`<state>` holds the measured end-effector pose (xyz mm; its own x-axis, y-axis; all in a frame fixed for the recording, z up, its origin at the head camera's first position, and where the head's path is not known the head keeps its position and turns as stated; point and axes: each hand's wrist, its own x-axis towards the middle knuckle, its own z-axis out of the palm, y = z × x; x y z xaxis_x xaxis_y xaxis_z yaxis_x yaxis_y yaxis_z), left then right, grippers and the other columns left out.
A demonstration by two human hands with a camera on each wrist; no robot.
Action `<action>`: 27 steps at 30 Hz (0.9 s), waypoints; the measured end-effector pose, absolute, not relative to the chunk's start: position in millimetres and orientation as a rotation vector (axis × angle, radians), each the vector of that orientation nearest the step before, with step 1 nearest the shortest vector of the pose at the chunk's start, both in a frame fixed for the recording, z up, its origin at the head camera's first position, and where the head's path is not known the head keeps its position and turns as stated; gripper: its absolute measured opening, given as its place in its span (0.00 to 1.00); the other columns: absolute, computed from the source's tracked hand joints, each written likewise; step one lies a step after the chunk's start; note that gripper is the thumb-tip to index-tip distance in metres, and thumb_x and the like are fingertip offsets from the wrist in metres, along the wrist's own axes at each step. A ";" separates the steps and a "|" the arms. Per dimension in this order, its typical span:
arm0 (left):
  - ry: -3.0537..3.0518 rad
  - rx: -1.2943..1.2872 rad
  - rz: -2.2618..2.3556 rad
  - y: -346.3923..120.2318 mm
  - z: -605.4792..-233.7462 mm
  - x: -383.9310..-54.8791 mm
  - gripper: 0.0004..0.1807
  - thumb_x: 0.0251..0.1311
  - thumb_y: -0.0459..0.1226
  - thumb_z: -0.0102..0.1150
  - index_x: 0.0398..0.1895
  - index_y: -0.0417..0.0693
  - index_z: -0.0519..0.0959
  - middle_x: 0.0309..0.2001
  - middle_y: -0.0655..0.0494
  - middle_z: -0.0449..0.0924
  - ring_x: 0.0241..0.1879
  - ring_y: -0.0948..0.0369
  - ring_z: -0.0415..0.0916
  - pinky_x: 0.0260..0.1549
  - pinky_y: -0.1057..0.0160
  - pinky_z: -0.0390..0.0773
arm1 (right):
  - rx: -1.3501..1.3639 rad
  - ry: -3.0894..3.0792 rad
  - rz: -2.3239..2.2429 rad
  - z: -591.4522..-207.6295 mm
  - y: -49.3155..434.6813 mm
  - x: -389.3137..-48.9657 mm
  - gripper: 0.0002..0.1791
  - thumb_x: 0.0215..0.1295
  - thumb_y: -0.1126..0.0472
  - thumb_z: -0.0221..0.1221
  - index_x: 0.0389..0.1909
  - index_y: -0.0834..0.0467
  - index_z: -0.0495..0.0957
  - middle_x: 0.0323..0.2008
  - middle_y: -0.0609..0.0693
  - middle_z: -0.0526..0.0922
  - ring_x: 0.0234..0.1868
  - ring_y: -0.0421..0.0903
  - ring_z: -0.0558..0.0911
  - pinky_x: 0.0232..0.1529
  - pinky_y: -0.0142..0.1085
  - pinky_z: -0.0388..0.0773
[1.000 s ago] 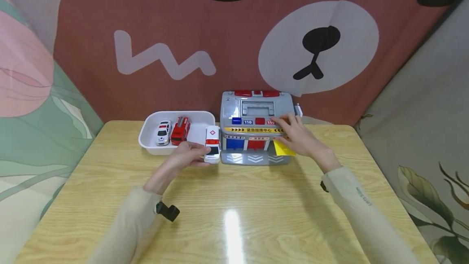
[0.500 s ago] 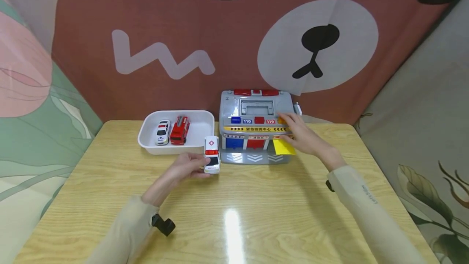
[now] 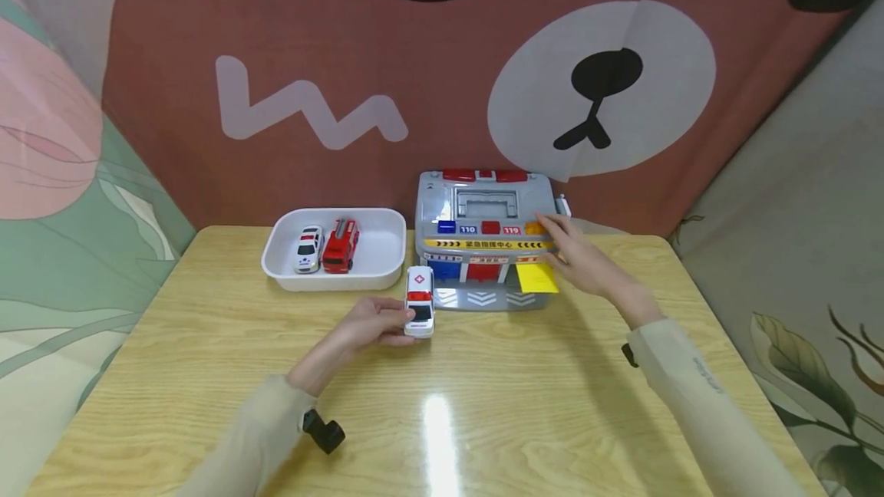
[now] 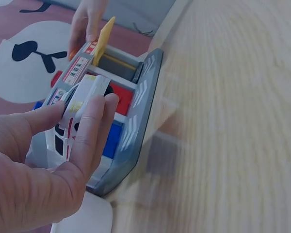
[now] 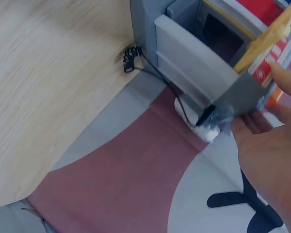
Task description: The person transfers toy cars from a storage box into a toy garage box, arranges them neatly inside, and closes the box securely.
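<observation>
My left hand [image 3: 366, 324] grips a white toy ambulance [image 3: 420, 280] with a red cross on its roof, thumb on one side and fingers on the other. It hangs above the table before the left front of a grey toy emergency station [image 3: 437, 190]. At the station's right front edge, my right hand [image 3: 585, 261] touches the top beside an orange button [image 3: 535, 228]. Below those fingers a yellow door [image 3: 537, 278] stands raised, and the left wrist view shows a dark bay [image 4: 117, 67] behind it. The blue door [image 3: 443, 270] and red door [image 3: 482, 272] are closed.
Left of the station, a white tray [image 3: 376, 280] holds a toy police car [image 3: 308, 249] and a red fire truck [image 3: 341, 246]. A black coiled cord [image 5: 131, 58] hangs at the station's side. Behind the wooden table [image 3: 497, 397] is a curtain with a bear print.
My left hand has carried the ambulance from the tray's right edge toward me, then rightward to the station's front. The right hand has shifted slightly right, uncovering the orange button.
</observation>
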<state>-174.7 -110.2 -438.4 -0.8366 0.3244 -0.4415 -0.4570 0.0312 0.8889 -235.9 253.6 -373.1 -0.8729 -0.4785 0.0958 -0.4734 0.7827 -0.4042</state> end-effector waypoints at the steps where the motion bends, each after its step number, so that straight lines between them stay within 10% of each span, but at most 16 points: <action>1: 1.769 -0.131 1.855 -107.8 -439.3 -174.8 0.27 0.65 0.32 0.58 0.62 0.25 0.64 0.47 0.34 0.78 0.40 0.52 0.82 0.41 0.59 0.82 | -0.788 2.952 -0.672 -372.2 255.6 -235.5 0.38 0.70 0.64 0.56 0.75 0.62 0.47 0.71 0.64 0.51 0.66 0.61 0.61 0.63 0.56 0.63; 27: 1.612 -0.061 1.908 -32.8 -462.1 -174.5 0.22 0.62 0.26 0.58 0.57 0.23 0.67 0.45 0.35 0.79 0.40 0.51 0.82 0.41 0.59 0.82 | -0.843 2.969 -0.650 -366.1 258.3 -239.4 0.35 0.67 0.71 0.57 0.72 0.67 0.54 0.64 0.66 0.60 0.62 0.60 0.62 0.61 0.53 0.67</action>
